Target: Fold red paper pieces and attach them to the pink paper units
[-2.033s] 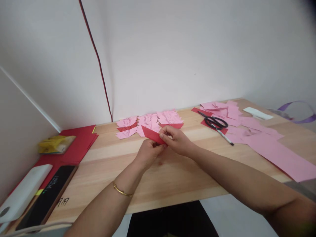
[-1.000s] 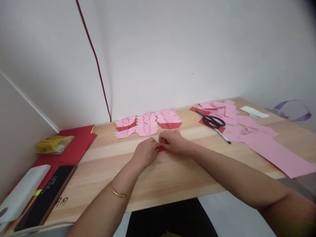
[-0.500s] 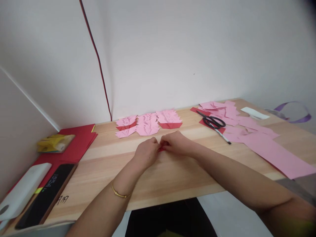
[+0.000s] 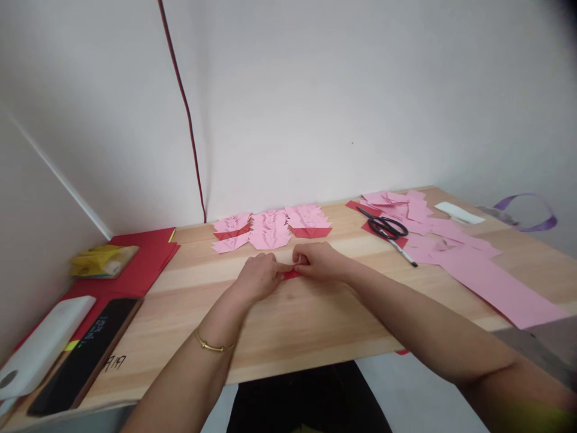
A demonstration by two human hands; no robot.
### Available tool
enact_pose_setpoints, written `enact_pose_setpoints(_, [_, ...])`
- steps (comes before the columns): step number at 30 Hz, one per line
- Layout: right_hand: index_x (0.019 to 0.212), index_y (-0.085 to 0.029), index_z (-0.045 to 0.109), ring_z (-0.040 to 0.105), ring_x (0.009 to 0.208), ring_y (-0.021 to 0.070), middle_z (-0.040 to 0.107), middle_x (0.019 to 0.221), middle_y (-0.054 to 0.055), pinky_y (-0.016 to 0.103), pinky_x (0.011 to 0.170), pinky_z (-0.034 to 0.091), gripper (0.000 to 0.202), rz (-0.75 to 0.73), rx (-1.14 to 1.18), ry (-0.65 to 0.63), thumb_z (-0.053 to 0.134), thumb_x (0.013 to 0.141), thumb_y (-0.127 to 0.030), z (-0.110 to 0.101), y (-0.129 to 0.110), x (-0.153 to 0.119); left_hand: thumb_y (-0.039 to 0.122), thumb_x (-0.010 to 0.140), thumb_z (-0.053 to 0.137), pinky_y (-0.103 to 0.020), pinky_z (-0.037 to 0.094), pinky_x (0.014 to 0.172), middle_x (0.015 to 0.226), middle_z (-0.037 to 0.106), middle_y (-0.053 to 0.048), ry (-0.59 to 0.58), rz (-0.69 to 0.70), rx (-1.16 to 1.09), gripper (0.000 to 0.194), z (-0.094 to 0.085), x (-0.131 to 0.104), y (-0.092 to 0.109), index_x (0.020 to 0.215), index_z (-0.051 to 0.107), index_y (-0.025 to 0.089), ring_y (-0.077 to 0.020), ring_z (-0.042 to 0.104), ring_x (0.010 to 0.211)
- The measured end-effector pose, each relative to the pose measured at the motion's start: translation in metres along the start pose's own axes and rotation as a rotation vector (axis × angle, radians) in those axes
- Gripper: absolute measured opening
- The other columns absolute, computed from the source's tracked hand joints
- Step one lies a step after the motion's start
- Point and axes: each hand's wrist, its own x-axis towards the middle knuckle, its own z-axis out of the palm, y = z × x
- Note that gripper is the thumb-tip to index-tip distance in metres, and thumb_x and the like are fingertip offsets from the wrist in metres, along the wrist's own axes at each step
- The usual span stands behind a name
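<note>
A small piece of red paper (image 4: 290,275) lies on the wooden table between my hands, mostly covered by them. My left hand (image 4: 260,276), with a gold bangle at its wrist, has its index finger stretched along the top edge of the paper and its other fingers curled at the left end. My right hand (image 4: 321,262) pinches the right end between thumb and bent fingers. Just beyond them, folded pink paper pieces (image 4: 269,231) with zigzag edges sit in rows, and a few are red, like the red piece (image 4: 311,232) at the right.
Black-handled scissors (image 4: 383,226) and a pen (image 4: 403,252) lie by pink paper scraps (image 4: 419,210) and a long pink sheet (image 4: 500,282) at right. On the left are red sheets (image 4: 155,255), a yellow packet (image 4: 103,260), a white object (image 4: 47,343) and a black device (image 4: 88,355).
My left hand has shifted slightly left and its index finger is now straightened along the paper. More of the red paper shows. The right hand stays almost in place.
</note>
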Motion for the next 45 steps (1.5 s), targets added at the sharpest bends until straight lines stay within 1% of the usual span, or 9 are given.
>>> enact_pose_setpoints(6, [0.081, -0.020, 0.055, 0.054, 0.069, 0.0138, 0.065, 0.080, 0.000, 0.025, 0.062, 0.030, 0.011, -0.010, -0.059, -0.083, 0.058, 0.072, -0.024, -0.007, 0.004, -0.003, 0.022, 0.075, 0.053, -0.028, 0.037, 0.072, 0.076, 0.054, -0.001, -0.040, -0.021, -0.040, 0.036, -0.004, -0.001, -0.006, 0.103, 0.068, 0.039, -0.0175, 0.050, 0.074])
enact_pose_setpoints(10, [0.086, -0.020, 0.057, 0.056, 0.075, 0.0162, 0.065, 0.086, 0.003, 0.027, 0.067, 0.032, 0.014, -0.009, -0.070, -0.108, 0.057, 0.072, -0.021, -0.014, 0.004, -0.006, 0.023, 0.073, 0.056, -0.030, 0.038, 0.073, 0.081, 0.056, -0.003, -0.043, -0.037, -0.078, 0.037, -0.005, 0.001, -0.007, 0.109, 0.065, 0.031, -0.0194, 0.051, 0.080])
enact_pose_setpoints(17, [0.088, -0.020, 0.061, 0.054, 0.091, 0.0216, 0.062, 0.096, 0.006, 0.030, 0.074, 0.034, 0.018, -0.051, -0.034, -0.049, 0.055, 0.071, -0.018, -0.004, 0.000, -0.004, 0.021, 0.064, 0.064, -0.030, 0.037, 0.070, 0.084, 0.057, -0.004, 0.026, -0.103, -0.072, 0.011, -0.003, 0.004, -0.006, 0.076, 0.064, 0.020, -0.0199, 0.051, 0.081])
enact_pose_setpoints(24, [0.094, -0.020, 0.063, 0.051, 0.098, 0.0241, 0.061, 0.098, 0.008, 0.033, 0.078, 0.034, 0.022, -0.092, -0.028, 0.005, 0.057, 0.073, -0.025, 0.004, -0.004, -0.002, 0.017, 0.061, 0.061, -0.025, 0.032, 0.057, 0.072, 0.057, 0.000, 0.017, -0.135, -0.171, 0.009, -0.002, 0.001, -0.003, 0.067, 0.056, 0.020, -0.0155, 0.049, 0.066])
enact_pose_setpoints(32, [0.078, -0.019, 0.061, 0.055, 0.079, 0.0163, 0.065, 0.082, 0.002, 0.027, 0.070, 0.036, 0.009, -0.096, 0.082, -0.047, 0.055, 0.072, -0.018, -0.001, -0.004, -0.002, 0.013, 0.060, 0.058, -0.024, 0.030, 0.052, 0.067, 0.057, 0.003, 0.012, -0.140, -0.317, 0.026, -0.002, -0.002, 0.001, 0.084, 0.059, 0.022, -0.0133, 0.049, 0.059])
enact_pose_setpoints(38, [0.077, -0.019, 0.060, 0.055, 0.069, 0.0126, 0.065, 0.076, 0.000, 0.023, 0.064, 0.036, 0.009, -0.089, 0.175, -0.022, 0.054, 0.070, -0.016, 0.000, -0.002, -0.004, 0.014, 0.060, 0.057, -0.025, 0.029, 0.051, 0.060, 0.056, 0.002, 0.000, -0.138, -0.326, 0.007, 0.000, -0.001, -0.002, 0.063, 0.060, 0.020, -0.0122, 0.047, 0.053])
enact_pose_setpoints(41, [0.078, -0.019, 0.061, 0.054, 0.067, 0.0119, 0.064, 0.075, 0.000, 0.022, 0.060, 0.036, 0.009, -0.091, 0.240, -0.029, 0.055, 0.071, -0.018, -0.001, -0.001, -0.004, 0.015, 0.061, 0.056, -0.024, 0.032, 0.052, 0.060, 0.057, 0.002, 0.073, -0.193, -0.440, 0.005, -0.001, 0.001, -0.002, 0.060, 0.059, 0.018, -0.0123, 0.049, 0.057])
enact_pose_setpoints(43, [0.075, -0.017, 0.060, 0.053, 0.063, 0.0113, 0.062, 0.070, 0.000, 0.022, 0.057, 0.036, 0.006, -0.084, 0.298, -0.006, 0.055, 0.072, -0.020, -0.002, -0.001, -0.002, 0.017, 0.062, 0.060, -0.023, 0.034, 0.053, 0.060, 0.056, 0.002, 0.203, -0.276, -0.607, 0.002, -0.003, 0.004, 0.000, 0.064, 0.060, 0.018, -0.0114, 0.049, 0.057])
enact_pose_setpoints(45, [0.075, -0.017, 0.058, 0.051, 0.060, 0.0106, 0.060, 0.067, 0.000, 0.022, 0.056, 0.037, 0.006, -0.073, 0.391, 0.056, 0.055, 0.074, -0.021, -0.003, -0.001, 0.000, 0.022, 0.062, 0.066, -0.022, 0.036, 0.055, 0.063, 0.056, 0.002, 0.365, -0.364, -0.887, 0.015, -0.006, 0.006, 0.002, 0.076, 0.062, 0.017, -0.0102, 0.049, 0.058])
